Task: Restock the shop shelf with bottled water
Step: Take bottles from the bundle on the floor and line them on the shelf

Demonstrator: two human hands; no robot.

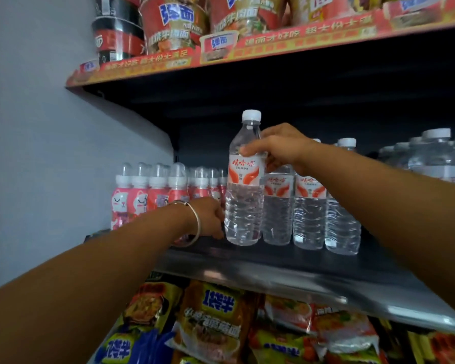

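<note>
Right hand [279, 148]: grip clamped on shoulder of water bottle [243, 185], upright, base at shelf [273, 261] front. Left hand [208, 216]: touching bottle's lower side; grip state unclear. Right of grip: bottle row [310, 206]. Left: pink bottles [147, 190].

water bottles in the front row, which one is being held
The leftmost water bottle: the right hand grips its shoulder, and it stands taller than its neighbours.

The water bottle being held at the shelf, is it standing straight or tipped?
Nearly upright: the water bottle has its white cap on top and base on the shelf.
</note>
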